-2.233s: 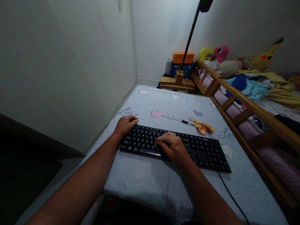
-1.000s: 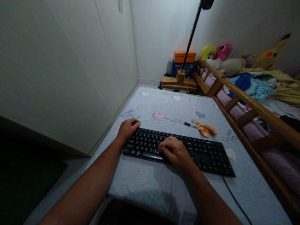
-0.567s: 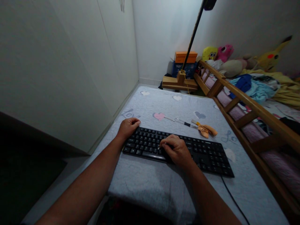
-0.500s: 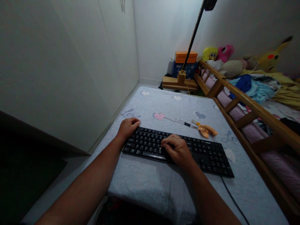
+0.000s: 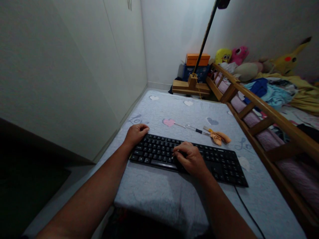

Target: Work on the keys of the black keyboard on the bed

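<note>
Beyond the black, corded keyboard (image 5: 154,151) I see an orange bundle (image 5: 219,137); my right hand (image 5: 189,156), pinching something small and white (image 5: 172,157), hides keys; my left hand's (image 5: 136,134) grip I can't tell.

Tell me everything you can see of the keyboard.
The keyboard is long, black and plastic-looking, with pale key markings, a glossy space bar and a black cable. It lies face up, askew, on pale heart-patterned cloth. The left hand's grip is at its left end; the right hand's grip hides some middle keys.
</note>
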Demonstrator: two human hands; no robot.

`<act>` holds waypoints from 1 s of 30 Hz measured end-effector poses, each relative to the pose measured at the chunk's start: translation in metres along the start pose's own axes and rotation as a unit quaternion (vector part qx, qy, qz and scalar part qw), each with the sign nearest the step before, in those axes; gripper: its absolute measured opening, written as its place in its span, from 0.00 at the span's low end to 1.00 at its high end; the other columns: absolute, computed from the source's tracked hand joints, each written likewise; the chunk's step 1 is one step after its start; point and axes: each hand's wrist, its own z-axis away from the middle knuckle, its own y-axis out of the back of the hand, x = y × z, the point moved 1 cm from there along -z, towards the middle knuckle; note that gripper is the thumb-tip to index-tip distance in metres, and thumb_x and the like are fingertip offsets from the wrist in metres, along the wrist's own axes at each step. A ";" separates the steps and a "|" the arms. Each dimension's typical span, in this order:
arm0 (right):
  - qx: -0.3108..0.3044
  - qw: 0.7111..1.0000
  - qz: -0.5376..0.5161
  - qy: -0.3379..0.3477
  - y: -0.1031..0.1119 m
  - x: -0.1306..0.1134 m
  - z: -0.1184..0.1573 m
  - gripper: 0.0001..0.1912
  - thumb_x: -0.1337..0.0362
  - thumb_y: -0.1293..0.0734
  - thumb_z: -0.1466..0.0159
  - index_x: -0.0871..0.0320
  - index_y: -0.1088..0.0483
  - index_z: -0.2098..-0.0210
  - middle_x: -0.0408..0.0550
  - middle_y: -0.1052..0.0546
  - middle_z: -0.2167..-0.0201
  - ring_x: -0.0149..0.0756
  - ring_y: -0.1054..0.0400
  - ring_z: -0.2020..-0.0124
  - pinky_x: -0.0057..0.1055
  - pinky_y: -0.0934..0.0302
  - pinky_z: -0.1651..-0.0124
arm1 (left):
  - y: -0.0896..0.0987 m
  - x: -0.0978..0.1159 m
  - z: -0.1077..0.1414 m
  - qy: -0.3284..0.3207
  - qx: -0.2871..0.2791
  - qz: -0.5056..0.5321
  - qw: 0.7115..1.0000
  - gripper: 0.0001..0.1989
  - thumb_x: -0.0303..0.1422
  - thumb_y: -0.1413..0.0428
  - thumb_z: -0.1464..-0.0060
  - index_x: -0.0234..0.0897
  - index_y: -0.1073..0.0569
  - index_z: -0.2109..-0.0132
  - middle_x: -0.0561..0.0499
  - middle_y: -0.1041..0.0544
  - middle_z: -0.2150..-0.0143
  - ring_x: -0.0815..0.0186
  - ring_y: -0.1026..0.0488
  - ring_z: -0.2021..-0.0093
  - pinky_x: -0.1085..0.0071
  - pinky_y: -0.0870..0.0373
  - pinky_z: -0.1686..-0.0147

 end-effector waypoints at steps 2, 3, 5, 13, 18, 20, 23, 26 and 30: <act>-0.015 1.000 -0.006 -0.002 0.000 -0.001 0.000 0.09 0.71 0.36 0.39 0.56 0.24 0.68 0.46 0.24 0.72 0.37 0.31 0.66 0.36 0.39 0.58 | 0.000 0.000 0.000 0.002 -0.002 0.000 1.000 0.15 0.42 0.45 0.50 0.37 0.20 0.66 0.50 0.19 0.69 0.61 0.24 0.67 0.68 0.31 0.63; -0.023 1.000 -0.008 -0.004 0.000 -0.001 0.000 0.09 0.71 0.36 0.39 0.56 0.24 0.68 0.47 0.24 0.72 0.37 0.31 0.66 0.36 0.39 0.58 | 0.000 0.000 0.000 0.001 -0.003 0.000 1.000 0.14 0.42 0.45 0.50 0.37 0.20 0.66 0.49 0.19 0.69 0.61 0.24 0.67 0.68 0.31 0.63; -0.040 0.999 -0.010 -0.005 0.001 -0.003 0.000 0.09 0.71 0.36 0.39 0.56 0.24 0.68 0.47 0.24 0.71 0.37 0.31 0.66 0.35 0.39 0.59 | 0.000 0.000 0.000 -0.001 -0.004 0.003 1.000 0.14 0.42 0.45 0.50 0.37 0.20 0.66 0.49 0.19 0.69 0.60 0.23 0.66 0.68 0.31 0.63; -0.057 0.998 -0.018 -0.003 0.000 -0.005 0.001 0.08 0.70 0.36 0.38 0.56 0.24 0.68 0.47 0.23 0.71 0.37 0.31 0.65 0.36 0.40 0.58 | 0.000 0.000 0.000 -0.006 -0.005 0.008 1.000 0.14 0.42 0.45 0.50 0.37 0.20 0.67 0.49 0.18 0.69 0.60 0.23 0.65 0.68 0.31 0.63; -0.059 0.998 -0.036 -0.006 -0.001 -0.004 0.001 0.08 0.70 0.36 0.38 0.56 0.24 0.68 0.47 0.23 0.70 0.37 0.31 0.65 0.36 0.40 0.57 | 0.000 0.000 0.000 -0.011 -0.005 0.000 1.000 0.14 0.41 0.46 0.49 0.37 0.21 0.67 0.49 0.19 0.69 0.60 0.23 0.65 0.68 0.31 0.63; -0.062 0.997 -0.044 -0.002 -0.001 -0.004 0.001 0.08 0.70 0.36 0.38 0.56 0.24 0.68 0.47 0.22 0.70 0.37 0.30 0.64 0.36 0.41 0.57 | 0.000 0.000 0.000 -0.013 -0.006 -0.003 1.000 0.14 0.41 0.46 0.49 0.36 0.21 0.67 0.49 0.19 0.70 0.60 0.24 0.65 0.68 0.31 0.63; -0.070 0.997 -0.041 0.006 -0.002 -0.005 0.001 0.09 0.70 0.36 0.37 0.56 0.24 0.68 0.47 0.22 0.70 0.38 0.31 0.64 0.36 0.40 0.57 | 0.000 -0.001 0.000 -0.013 -0.009 -0.002 1.000 0.14 0.41 0.46 0.49 0.36 0.21 0.67 0.50 0.19 0.70 0.61 0.24 0.66 0.69 0.31 0.63; -0.073 0.997 -0.039 0.005 -0.004 -0.006 0.000 0.09 0.70 0.36 0.37 0.56 0.24 0.67 0.48 0.23 0.70 0.38 0.31 0.64 0.36 0.40 0.57 | 0.000 0.000 0.000 -0.013 -0.006 0.000 1.000 0.14 0.40 0.46 0.49 0.36 0.20 0.66 0.49 0.19 0.69 0.61 0.24 0.66 0.69 0.31 0.63; -0.066 0.997 -0.048 0.006 -0.007 -0.009 0.000 0.08 0.70 0.35 0.36 0.55 0.24 0.67 0.47 0.22 0.69 0.37 0.30 0.64 0.35 0.39 0.56 | 0.000 0.001 0.000 -0.015 -0.004 0.001 1.000 0.14 0.40 0.46 0.49 0.36 0.20 0.66 0.50 0.19 0.70 0.61 0.24 0.66 0.69 0.31 0.63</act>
